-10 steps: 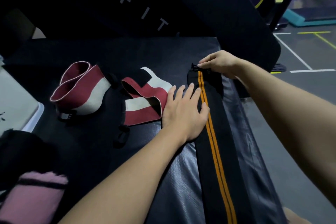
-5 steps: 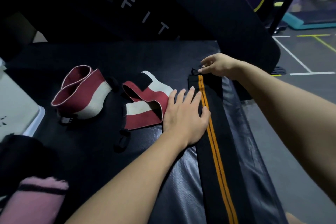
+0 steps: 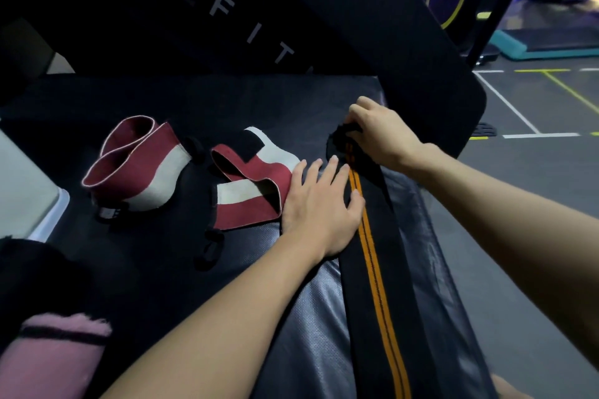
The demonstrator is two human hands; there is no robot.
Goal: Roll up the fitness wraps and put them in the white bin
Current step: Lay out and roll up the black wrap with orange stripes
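Here, the right hand (image 3: 382, 133) pinches the far end of a black wrap (image 3: 372, 236) stretched along the mat (image 3: 162, 100). The left hand (image 3: 321, 207) presses it flat, fingers straight.

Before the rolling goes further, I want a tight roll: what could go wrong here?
The right hand pinches only the far end of the black wrap with orange stripes, so the first turn may start loose or crooked. The wrap lies along the dark mat's right edge and could slip off. The left hand lies flat beside the red and white wrap and may nudge it.
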